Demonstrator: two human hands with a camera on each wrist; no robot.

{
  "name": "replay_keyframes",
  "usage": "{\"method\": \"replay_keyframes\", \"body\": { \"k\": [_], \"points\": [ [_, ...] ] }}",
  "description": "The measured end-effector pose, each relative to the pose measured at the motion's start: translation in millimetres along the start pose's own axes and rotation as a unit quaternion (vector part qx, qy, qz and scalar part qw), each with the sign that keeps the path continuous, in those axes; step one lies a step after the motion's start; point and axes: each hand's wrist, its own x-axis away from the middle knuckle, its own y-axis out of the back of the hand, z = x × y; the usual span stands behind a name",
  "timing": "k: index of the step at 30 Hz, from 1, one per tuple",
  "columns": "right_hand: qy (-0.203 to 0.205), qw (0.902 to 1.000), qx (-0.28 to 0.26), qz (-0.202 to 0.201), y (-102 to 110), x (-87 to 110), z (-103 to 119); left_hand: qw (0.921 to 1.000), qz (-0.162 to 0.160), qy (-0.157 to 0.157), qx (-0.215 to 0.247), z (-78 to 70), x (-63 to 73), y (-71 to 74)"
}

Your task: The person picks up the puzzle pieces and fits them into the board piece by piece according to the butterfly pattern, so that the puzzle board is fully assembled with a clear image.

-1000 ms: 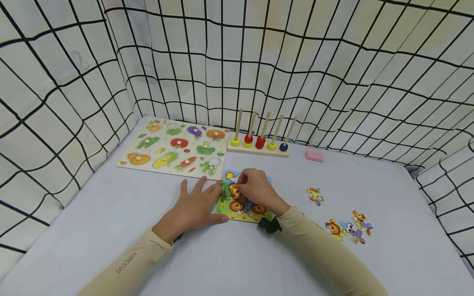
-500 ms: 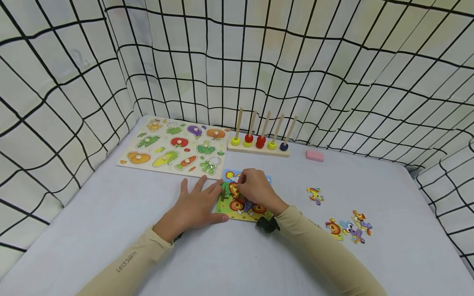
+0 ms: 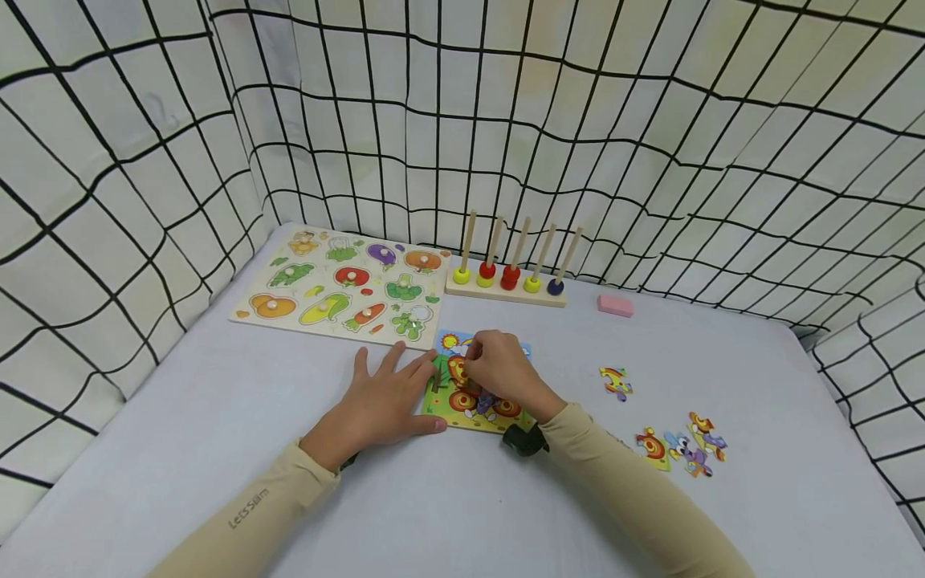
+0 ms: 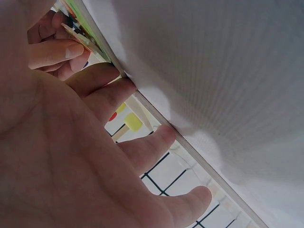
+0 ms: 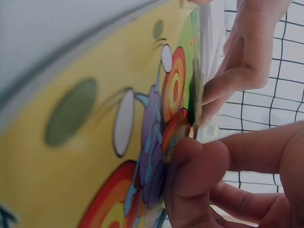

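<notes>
A small picture jigsaw board (image 3: 450, 413) lies on the white table, showing a sun, a tree and orange wheels. My left hand (image 3: 379, 408) rests beside it, fingers spread, with fingertips at its left edge. My right hand (image 3: 506, 373) is over the middle of the board, fingers bent, pinching a jigsaw piece (image 4: 80, 34) that shows edge-on in the left wrist view; much of it is hidden behind the fingers. In the right wrist view, the board (image 5: 57, 166) fills the left side and the right fingertips (image 5: 190, 166) are close against its surface.
Loose jigsaw pieces lie to the right: a yellow one (image 3: 616, 384), one with an orange wheel (image 3: 653, 449), a purple one (image 3: 689, 454) and another (image 3: 706, 436). Behind stand a vegetable peg puzzle (image 3: 325, 277), a bead stacker (image 3: 506, 296), a pink block (image 3: 615, 305) and black netting.
</notes>
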Motion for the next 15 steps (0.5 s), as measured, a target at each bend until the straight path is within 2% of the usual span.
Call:
{"method": "replay_keyframes", "body": {
  "k": [8,15],
  "points": [
    [-0.005,0.9977,0.039,0.056,1.5,1.8,5.7,1.0,0.003,-0.001,0.005,-1.2,0.1,1.5],
    [0.013,0.9962,0.045,0.074,1.1,5.8,8.8,1.0,0.007,0.002,0.005,-1.3,0.4,1.9]
  ]
}}
